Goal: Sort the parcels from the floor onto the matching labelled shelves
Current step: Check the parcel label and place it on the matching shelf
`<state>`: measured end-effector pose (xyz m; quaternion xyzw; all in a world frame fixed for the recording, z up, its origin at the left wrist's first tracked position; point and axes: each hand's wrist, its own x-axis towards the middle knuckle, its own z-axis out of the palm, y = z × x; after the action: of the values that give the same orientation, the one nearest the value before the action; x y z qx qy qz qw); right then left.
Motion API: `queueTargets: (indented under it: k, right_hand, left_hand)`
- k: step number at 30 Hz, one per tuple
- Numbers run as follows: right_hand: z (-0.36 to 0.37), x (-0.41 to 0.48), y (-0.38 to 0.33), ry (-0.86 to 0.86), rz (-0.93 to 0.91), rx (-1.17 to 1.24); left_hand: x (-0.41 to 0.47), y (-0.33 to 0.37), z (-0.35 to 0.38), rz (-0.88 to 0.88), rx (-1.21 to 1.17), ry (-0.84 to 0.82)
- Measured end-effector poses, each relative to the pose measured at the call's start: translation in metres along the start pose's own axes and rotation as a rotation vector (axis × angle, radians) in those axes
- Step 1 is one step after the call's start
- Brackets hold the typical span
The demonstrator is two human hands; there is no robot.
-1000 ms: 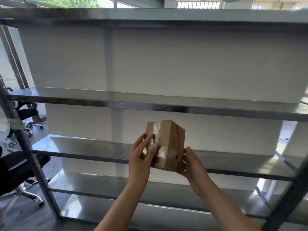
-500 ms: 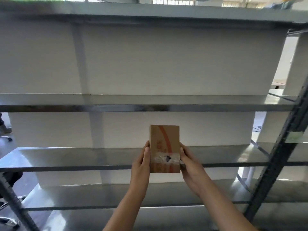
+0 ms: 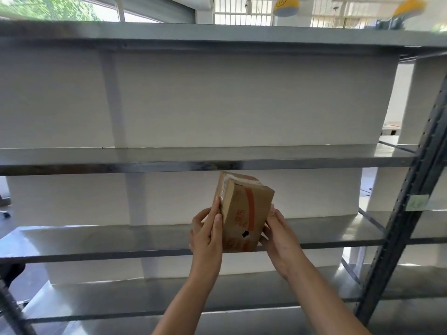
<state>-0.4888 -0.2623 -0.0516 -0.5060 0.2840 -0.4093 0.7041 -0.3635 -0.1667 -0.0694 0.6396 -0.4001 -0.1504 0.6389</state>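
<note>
A small brown cardboard parcel with an orange stripe, orange print and clear tape is held upright, slightly tilted, in front of a metal shelving unit. My left hand grips its left side and my right hand grips its right side. The parcel hangs between the second shelf above it and the third shelf behind it. A small black hole shows low on its front face. On the right upright a pale green label is stuck; its writing is unreadable.
The shelves in view carry nothing; a top shelf and a lower shelf also show. A white wall stands behind the unit. Another upright post is at the lower left. Windows and yellow lamps are above.
The view has swung right along the shelving, bringing the right upright and its label into sight. The parcel has been turned in both hands, now showing its taped top end and tilting.
</note>
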Motion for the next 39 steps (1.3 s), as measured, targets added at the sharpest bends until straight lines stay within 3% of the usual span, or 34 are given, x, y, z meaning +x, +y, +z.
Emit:
queueTargets:
  k: [9, 16, 23, 27, 32, 39]
  right_hand:
    - [0.008, -0.005, -0.009, -0.087, -0.085, -0.07]
    - [0.016, 0.003, -0.007, 0.046, -0.176, -0.135]
    - [0.005, 0.003, -0.003, -0.161, -0.207, 0.134]
    - [0.003, 0.001, 0.001, -0.185, -0.222, 0.023]
    - [0.01, -0.002, 0.002, -0.092, -0.268, -0.102]
    - [0.007, -0.003, -0.005, -0.048, -0.152, -0.135]
  left_hand:
    - [0.001, 0.016, -0.016, -0.134, -0.251, 0.042]
    - [-0.003, 0.018, -0.023, -0.165, -0.329, 0.036]
    - [-0.008, 0.02, -0.022, -0.132, -0.451, 0.075]
    - [-0.014, 0.016, -0.02, -0.074, -0.405, 0.048]
    - [-0.015, 0.014, -0.016, -0.007, -0.33, -0.02]
    - [-0.009, 0.004, -0.025, -0.018, -0.305, -0.043]
